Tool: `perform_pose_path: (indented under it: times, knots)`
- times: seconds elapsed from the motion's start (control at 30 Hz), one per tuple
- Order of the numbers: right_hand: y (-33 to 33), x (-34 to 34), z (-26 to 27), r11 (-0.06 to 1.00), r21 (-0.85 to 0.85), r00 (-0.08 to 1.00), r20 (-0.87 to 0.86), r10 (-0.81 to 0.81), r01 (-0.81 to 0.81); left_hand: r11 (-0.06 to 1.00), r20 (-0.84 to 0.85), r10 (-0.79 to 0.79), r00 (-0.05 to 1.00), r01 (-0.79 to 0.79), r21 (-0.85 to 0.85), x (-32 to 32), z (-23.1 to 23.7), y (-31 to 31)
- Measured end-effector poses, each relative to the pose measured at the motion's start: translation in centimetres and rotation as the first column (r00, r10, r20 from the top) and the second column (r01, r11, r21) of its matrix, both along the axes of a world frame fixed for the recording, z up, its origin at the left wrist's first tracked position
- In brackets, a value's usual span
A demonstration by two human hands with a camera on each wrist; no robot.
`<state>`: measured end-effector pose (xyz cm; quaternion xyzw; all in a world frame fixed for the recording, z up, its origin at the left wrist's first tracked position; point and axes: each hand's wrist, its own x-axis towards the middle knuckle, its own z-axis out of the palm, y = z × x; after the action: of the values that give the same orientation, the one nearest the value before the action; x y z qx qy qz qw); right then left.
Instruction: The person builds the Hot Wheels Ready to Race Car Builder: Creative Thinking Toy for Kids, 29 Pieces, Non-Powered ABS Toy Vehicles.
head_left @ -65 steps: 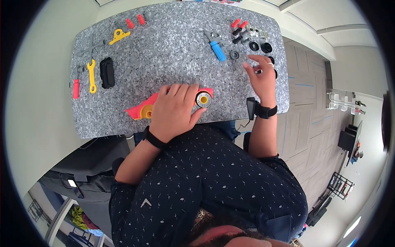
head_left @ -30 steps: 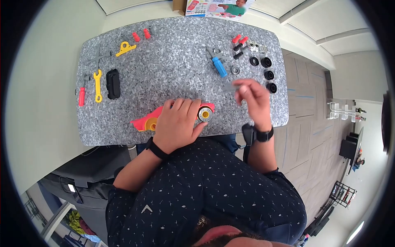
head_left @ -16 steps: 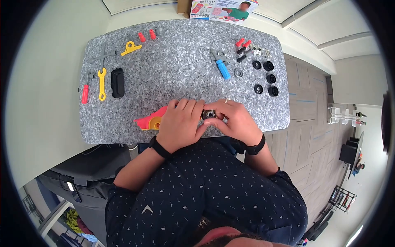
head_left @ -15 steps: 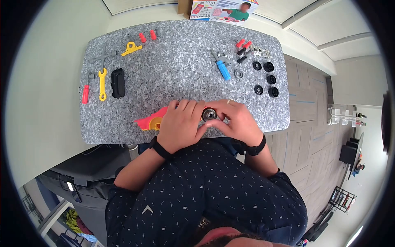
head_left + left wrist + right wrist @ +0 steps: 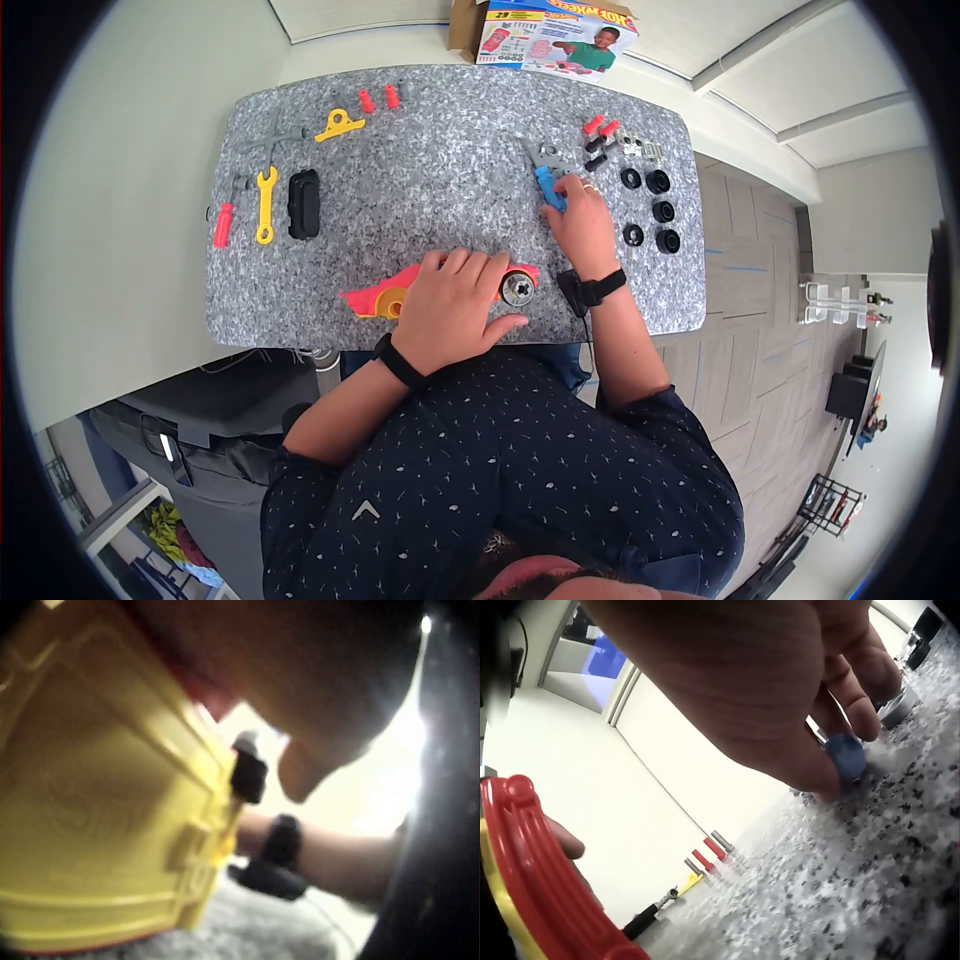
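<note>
The red car body [image 5: 544,874] looks like glossy plastic.

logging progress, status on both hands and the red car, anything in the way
Left hand holds red car. Right hand grips blue handle. Nothing seen blocking between handle and car.

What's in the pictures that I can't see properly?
- Middle of the car: the left hand covers it in the head view.
- Rest of the car in the right wrist view: cut off by the picture's edge.
- End of the blue handle: under the right hand's fingers in the head view.
- Raised marks on the yellow side: too blurry to read in the left wrist view.
- Pale bits: too small to tell in the head view.
</note>
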<state>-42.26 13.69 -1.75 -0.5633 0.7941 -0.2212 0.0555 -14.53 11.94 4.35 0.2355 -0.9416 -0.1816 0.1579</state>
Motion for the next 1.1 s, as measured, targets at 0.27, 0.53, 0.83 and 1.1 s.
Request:
perform_pose_path:
  times: [0.27, 0.53, 0.83, 1.1]
  knots:
    - [6.0, 0.0, 7.9, 0.949, -0.316, 0.796, 0.579, 0.178, 0.017, 0.999, -0.050, -0.022, 0.999, 0.023, 0.026, 0.3, 0.5, -0.1]
    - [9.7, 2.2, 14.5, 0.814, -0.546, 0.749, 0.450, 0.487, -0.201, 0.987, -0.053, -0.055, 0.997, 0.063, 0.145, 0.2, 1.5, -0.5]
    - [8.7, 3.6, 16.4, 0.751, -0.476, 0.776, 0.197, 0.599, -0.458, 0.982, -0.069, -0.043, 0.997, 0.055, 0.181, -0.3, 0.7, -0.5]
    - [8.8, 3.8, 17.1, 0.755, -0.416, 0.758, 0.202, 0.620, -0.507, 0.936, -0.357, -0.027, 0.934, 0.149, 0.318, -1.2, 1.9, -0.7]
